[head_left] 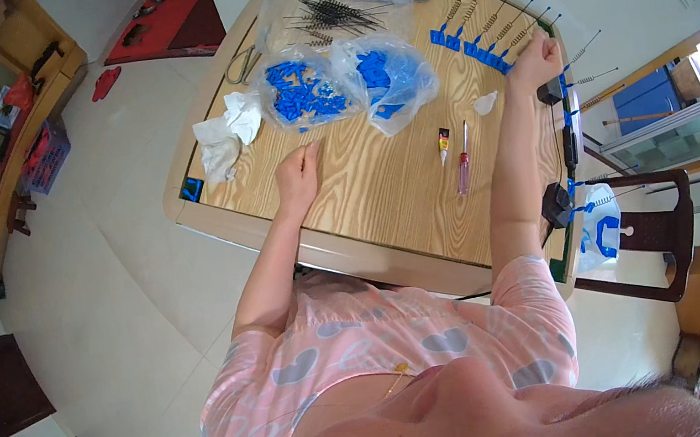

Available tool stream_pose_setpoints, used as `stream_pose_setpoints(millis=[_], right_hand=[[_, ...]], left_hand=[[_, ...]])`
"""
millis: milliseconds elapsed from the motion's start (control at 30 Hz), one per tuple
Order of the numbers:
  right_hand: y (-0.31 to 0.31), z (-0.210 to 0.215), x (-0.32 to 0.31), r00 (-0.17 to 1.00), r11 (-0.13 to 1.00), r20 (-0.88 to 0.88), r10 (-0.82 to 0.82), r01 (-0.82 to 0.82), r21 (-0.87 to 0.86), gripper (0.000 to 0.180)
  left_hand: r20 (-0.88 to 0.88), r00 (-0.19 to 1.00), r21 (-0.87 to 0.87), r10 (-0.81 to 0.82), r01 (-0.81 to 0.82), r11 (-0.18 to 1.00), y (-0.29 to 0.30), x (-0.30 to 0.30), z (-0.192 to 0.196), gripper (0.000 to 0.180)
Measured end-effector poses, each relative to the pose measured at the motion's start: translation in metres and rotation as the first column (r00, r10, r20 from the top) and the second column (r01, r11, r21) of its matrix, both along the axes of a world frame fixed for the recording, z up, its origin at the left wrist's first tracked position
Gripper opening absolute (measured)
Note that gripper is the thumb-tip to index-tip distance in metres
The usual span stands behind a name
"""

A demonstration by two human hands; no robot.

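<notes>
Wooden table (pixel 382 190), left hand (pixel 298 174) resting loosely curled and empty, right hand (pixel 535 61) fisted by blue brush handles (pixel 484 52), grip unclear

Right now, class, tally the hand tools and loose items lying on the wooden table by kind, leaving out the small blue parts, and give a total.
Clear plastic bags of blue parts: 3
Screwdriver: 1
Small glue tube: 1
Scissors: 1
Crumpled white tissue: 1
Total: 7
The left hand rests flat on the table; the right hand is at the row of blue pieces.
</notes>
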State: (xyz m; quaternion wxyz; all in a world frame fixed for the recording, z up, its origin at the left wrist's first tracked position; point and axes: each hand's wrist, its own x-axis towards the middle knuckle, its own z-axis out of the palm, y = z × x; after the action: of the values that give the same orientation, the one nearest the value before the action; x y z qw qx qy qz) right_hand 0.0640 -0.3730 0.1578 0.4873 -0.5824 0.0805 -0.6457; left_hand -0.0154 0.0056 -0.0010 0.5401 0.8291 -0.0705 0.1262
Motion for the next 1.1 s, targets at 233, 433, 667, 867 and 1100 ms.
stream_pose_setpoints(millis=[233,433,667,867,1100], right_hand=[[0.148,-0.052,-0.027,0.917,0.943,-0.3,0.264,-0.31,-0.118,0.039],[0.209,-0.12,-0.041,0.578,0.787,-0.705,0.411,-0.615,-0.045,0.012],[0.214,-0.138,-0.037,0.509,0.669,-0.857,0.079,-0.664,-0.333,0.018],[0.215,-0.13,-0.026,0.577,0.7,-0.799,0.169,-0.641,-0.315,0.013],[0.204,-0.136,-0.05,0.341,0.552,-0.932,0.121,-0.804,-0.222,0.018]], left_hand=[[0.038,0.999,0.075,-0.03,0.028,0.997,0.004,0.001,-0.004,0.037],[0.037,0.999,-0.027,0.007,-0.006,1.0,0.001,-0.001,0.002,0.025],[0.07,0.996,-0.026,0.055,-0.053,0.998,0.003,0.015,0.005,0.013],[0.177,0.98,0.379,0.094,-0.156,0.912,0.013,0.041,0.026,0.01],[0.213,0.977,0.18,0.031,-0.07,0.981,0.021,0.02,0.025,0.012]])
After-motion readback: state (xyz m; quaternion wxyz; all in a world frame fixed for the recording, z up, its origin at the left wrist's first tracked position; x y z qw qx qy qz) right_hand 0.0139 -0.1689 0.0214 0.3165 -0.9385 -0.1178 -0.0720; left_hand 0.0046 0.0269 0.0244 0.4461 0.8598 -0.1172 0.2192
